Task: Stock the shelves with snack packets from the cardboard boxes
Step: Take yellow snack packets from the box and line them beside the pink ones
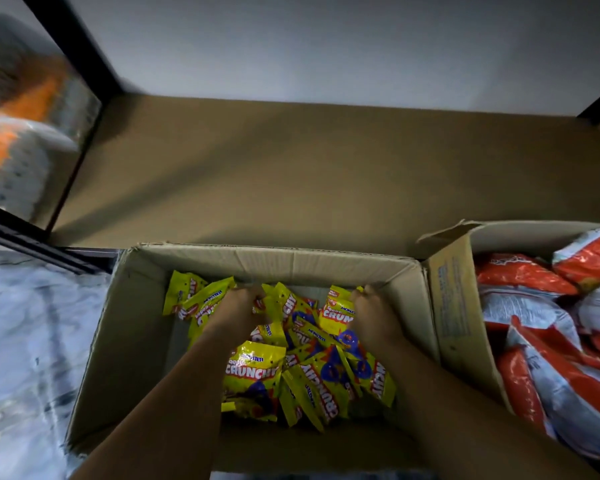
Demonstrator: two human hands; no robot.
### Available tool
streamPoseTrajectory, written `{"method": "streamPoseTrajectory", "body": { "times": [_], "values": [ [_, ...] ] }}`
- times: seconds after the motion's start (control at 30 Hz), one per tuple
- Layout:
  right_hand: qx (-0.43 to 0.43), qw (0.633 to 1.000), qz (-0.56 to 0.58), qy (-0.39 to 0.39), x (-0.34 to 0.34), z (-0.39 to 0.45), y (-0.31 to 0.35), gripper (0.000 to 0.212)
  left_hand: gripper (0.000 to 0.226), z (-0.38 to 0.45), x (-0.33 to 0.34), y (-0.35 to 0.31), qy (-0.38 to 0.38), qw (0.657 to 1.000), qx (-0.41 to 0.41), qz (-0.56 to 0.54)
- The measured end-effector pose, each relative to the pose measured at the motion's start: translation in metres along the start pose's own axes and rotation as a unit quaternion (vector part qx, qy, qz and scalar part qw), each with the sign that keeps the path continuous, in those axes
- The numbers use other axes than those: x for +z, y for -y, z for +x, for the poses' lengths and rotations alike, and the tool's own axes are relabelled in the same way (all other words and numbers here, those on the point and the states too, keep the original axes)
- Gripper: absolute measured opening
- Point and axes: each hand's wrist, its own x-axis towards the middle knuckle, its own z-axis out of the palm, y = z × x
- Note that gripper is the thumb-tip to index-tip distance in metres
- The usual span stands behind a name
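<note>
Our left hand (241,306) and right hand (371,315) each grasp yellow snack packets (253,372) at the far side of the open cardboard box (125,341), near the bare shelf (309,174)

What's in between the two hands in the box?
In the head view, yellow snack packets lie heaped between the left hand and the right hand, inside the open cardboard box.

Yellow snack packets (253,370) are grasped by both hands, left hand (244,304) and right hand (373,313), inside an open cardboard box (125,327) set before a brown shelf (291,168).
</note>
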Motion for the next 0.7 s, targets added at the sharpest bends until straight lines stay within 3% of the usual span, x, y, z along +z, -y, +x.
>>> {"method": "streamPoseTrajectory", "body": {
  "times": [0.17,0.27,0.37,0.5,0.6,0.7],
  "values": [
    [0.001,0.996,0.091,0.009,-0.013,-0.009,-0.004,0.039,0.037,-0.012,-0.007,-0.008,-0.033,0.998,0.017,-0.045],
    [-0.017,0.993,0.118,-0.023,-0.033,-0.017,-0.005,0.024,0.020,-0.021,-0.024,-0.023,-0.064,0.994,0.026,-0.090],
    [-0.028,0.985,0.165,-0.048,-0.068,-0.034,-0.006,0.015,0.021,-0.040,-0.049,-0.051,-0.093,0.988,0.028,-0.121],
    [-0.044,0.969,0.231,-0.077,-0.138,-0.073,-0.010,0.021,0.028,-0.079,-0.097,-0.105,-0.122,0.978,0.018,-0.167],
    [-0.076,0.957,0.266,-0.086,-0.205,-0.111,-0.016,0.053,0.028,-0.118,-0.144,-0.158,-0.134,0.971,0.025,-0.194],
    [-0.080,0.954,0.271,-0.104,-0.287,-0.155,-0.025,0.033,0.026,-0.158,-0.197,-0.214,-0.148,0.964,0.045,-0.214]
  ]
}}
